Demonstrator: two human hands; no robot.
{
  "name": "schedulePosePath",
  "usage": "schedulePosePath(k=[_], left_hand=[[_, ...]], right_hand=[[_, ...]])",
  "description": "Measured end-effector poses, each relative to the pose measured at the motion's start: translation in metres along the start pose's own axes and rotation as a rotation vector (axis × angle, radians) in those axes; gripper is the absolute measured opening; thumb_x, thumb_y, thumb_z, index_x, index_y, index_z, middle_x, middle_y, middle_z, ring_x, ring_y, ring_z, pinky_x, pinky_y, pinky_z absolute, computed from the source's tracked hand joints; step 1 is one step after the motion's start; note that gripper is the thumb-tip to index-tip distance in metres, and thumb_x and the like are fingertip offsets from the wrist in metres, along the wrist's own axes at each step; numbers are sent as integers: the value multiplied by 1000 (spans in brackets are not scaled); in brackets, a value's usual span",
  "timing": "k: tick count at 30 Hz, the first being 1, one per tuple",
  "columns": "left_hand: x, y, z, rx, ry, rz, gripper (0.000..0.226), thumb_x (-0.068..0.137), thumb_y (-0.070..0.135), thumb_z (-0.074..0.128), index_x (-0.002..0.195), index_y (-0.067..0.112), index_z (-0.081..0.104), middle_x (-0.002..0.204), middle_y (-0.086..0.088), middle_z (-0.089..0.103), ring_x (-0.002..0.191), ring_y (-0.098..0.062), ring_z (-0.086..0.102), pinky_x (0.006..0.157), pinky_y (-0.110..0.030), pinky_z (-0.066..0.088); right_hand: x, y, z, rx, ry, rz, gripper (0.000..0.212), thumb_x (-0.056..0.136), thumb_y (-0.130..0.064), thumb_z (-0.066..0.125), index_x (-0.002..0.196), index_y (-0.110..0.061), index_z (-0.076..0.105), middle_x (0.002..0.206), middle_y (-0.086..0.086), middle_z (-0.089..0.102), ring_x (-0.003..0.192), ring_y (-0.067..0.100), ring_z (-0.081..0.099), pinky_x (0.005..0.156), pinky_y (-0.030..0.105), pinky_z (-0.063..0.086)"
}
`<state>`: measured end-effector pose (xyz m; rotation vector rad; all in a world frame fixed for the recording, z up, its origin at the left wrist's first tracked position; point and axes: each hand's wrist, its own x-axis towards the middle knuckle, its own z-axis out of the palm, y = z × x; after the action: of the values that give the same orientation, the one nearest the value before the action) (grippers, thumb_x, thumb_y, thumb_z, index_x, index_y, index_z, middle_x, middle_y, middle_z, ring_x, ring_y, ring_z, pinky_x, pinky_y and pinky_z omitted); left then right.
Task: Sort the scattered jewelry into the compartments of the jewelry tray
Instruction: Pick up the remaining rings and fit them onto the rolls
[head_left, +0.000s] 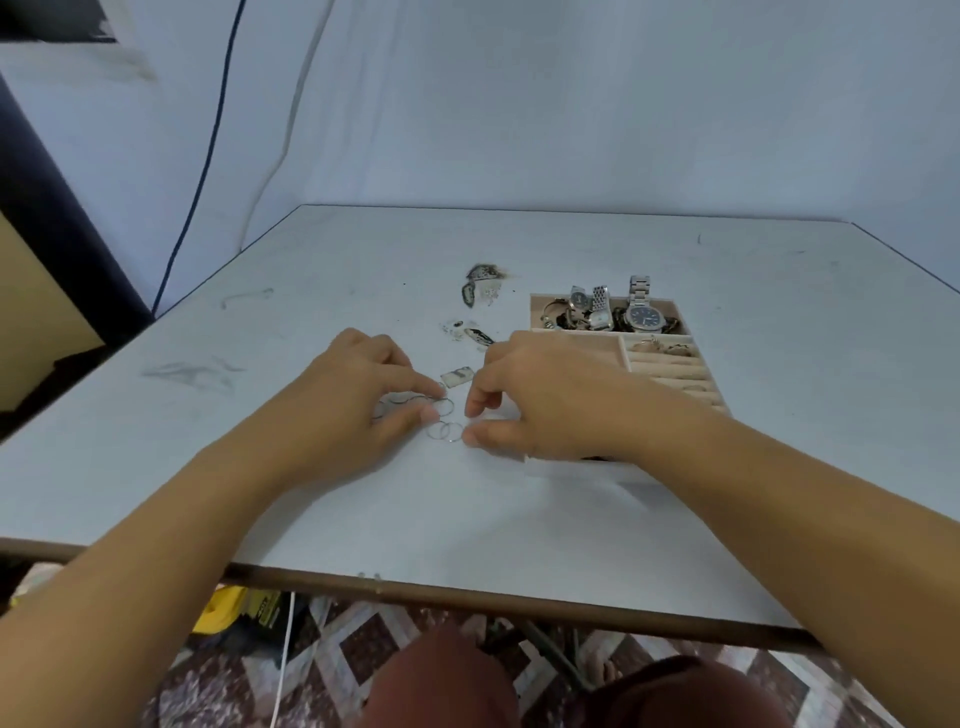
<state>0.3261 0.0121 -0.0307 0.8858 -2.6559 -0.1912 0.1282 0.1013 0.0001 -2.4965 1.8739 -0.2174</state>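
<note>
Several thin silver hoop rings (445, 430) lie on the white table between my hands. My left hand (363, 395) pinches a cluster of these hoops between thumb and forefinger. My right hand (540, 400) hovers just right of the loose hoops with curled fingers and thumb almost touching one; whether it grips one I cannot tell. The beige jewelry tray (597, 345) stands to the right, partly under my right wrist. Its back compartment holds watches (644, 314) and bracelets, and its ring-roll section (670, 371) holds a few rings.
Small packets and loose jewelry pieces (480, 291) lie behind my hands, with a little tag (457, 375) between them. The table's front edge (493, 597) runs close to my knees. A wall stands behind the table.
</note>
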Motion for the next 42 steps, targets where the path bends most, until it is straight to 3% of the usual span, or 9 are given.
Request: schedulePosePath(k=[3, 13, 20, 25, 29, 32, 34, 38, 42], left_hand=[[10, 1, 0, 18, -46, -2, 26, 85, 50, 58, 109, 44, 66, 97, 12, 51, 101, -14, 36, 80, -24, 31], [37, 3, -10, 51, -220, -31, 24, 81, 49, 65, 104, 43, 63, 103, 10, 46, 104, -12, 28, 89, -31, 31], [46, 7, -12, 58, -419, -180, 16, 83, 50, 61, 98, 44, 57, 108, 10, 45, 115, -21, 32, 95, -40, 36], [49, 11, -16, 122, -498, -202, 17, 85, 50, 56, 77, 44, 42, 111, 9, 40, 114, -23, 33, 93, -42, 37], [44, 12, -16, 35, -425, -219, 15, 81, 53, 61, 79, 48, 47, 111, 15, 42, 112, -22, 34, 94, -40, 35], [39, 17, -15, -11, -307, -219, 12, 82, 48, 64, 82, 40, 54, 99, 17, 46, 101, -18, 40, 86, -33, 31], [39, 23, -15, -31, -202, -123, 13, 84, 41, 65, 79, 32, 56, 88, 19, 56, 88, 1, 51, 88, -29, 30], [44, 60, -18, -271, 5, -3, 11, 84, 25, 70, 78, 23, 61, 76, 12, 63, 52, 17, 48, 61, -9, 35], [59, 108, -7, -369, 31, 146, 4, 83, 24, 71, 82, 25, 67, 75, 17, 63, 67, 12, 55, 63, -4, 38]], right_hand=[[9, -7, 5, 14, -13, 46, 38, 80, -62, 54, 103, -32, 64, 98, -12, 56, 102, 12, 49, 93, 41, 37], [30, -10, 5, 134, -108, 167, 21, 78, -51, 67, 81, -31, 67, 75, -16, 58, 66, -4, 45, 74, 31, 32], [32, -11, 5, 154, -204, 170, 17, 83, -43, 64, 83, -27, 58, 87, -7, 67, 84, 12, 50, 75, 32, 43], [22, -14, 1, 218, -162, 127, 21, 83, -36, 66, 72, -28, 50, 79, -4, 68, 65, -10, 49, 57, 23, 30], [1, -4, -14, 281, -6, 118, 13, 81, -32, 69, 79, -26, 58, 77, -11, 62, 74, -1, 54, 61, 11, 39], [-24, 22, -29, 316, 119, 141, 13, 80, -27, 72, 81, -27, 59, 73, -15, 62, 74, 0, 56, 69, 17, 43], [-43, 45, -36, 313, 185, 185, 13, 79, -25, 72, 82, -29, 60, 72, -17, 64, 76, 0, 58, 71, 19, 45], [-81, 85, -42, 200, 249, 269, 8, 80, -25, 72, 83, -29, 67, 76, -17, 62, 78, -8, 56, 66, 3, 38], [-107, 104, -36, 179, 303, 323, 4, 80, -25, 70, 83, -28, 69, 73, -20, 59, 80, -10, 53, 65, 0, 33]])
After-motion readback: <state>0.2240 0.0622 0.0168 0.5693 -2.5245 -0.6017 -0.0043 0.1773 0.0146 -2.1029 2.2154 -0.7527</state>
